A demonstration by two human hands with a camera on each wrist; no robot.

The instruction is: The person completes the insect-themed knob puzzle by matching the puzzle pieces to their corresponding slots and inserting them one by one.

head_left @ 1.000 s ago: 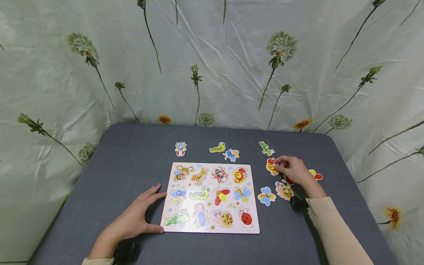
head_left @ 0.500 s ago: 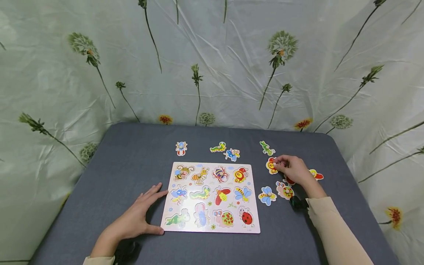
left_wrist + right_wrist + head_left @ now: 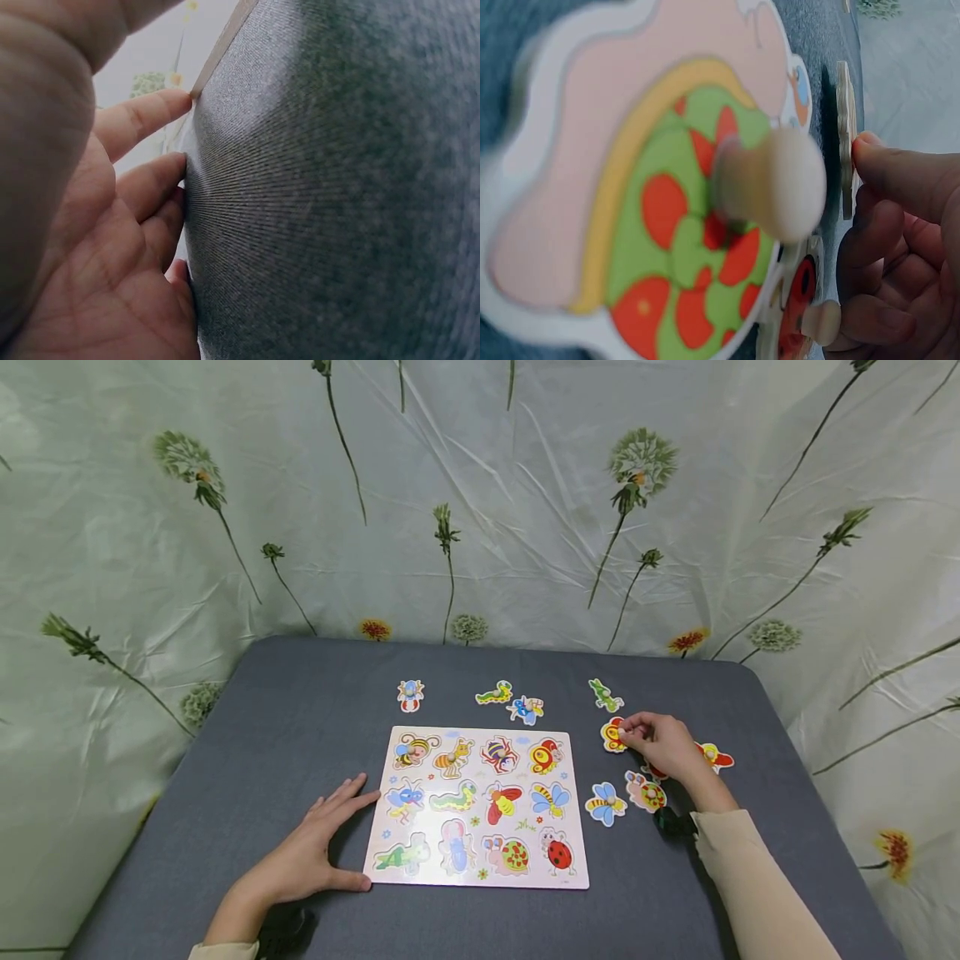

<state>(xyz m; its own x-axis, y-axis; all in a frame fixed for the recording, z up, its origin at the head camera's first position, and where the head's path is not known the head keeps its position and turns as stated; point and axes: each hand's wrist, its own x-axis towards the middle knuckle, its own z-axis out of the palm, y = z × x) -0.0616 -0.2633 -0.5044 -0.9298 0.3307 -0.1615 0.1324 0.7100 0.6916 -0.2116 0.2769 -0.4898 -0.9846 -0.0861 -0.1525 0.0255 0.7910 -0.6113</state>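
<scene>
Right hand point(image 3: 663, 748) pinches red-and-yellow butterfly piece point(image 3: 611, 736), just right of the puzzle board point(image 3: 525, 880); its knob out of sight. Probably light, stiff wood, slick-faced; knob the best hold. Left hand point(image 3: 318, 839) spread, touching puzzle board's left edge

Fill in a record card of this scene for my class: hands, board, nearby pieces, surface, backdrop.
Left hand: touches the left edge of the puzzle board
Right hand: pinches the red-and-yellow butterfly piece
Board: lies flat, printed with small creatures
Near right hand: snail piece, ladybug piece
Surface: grey table
Backdrop: pale sheet, plant print
</scene>
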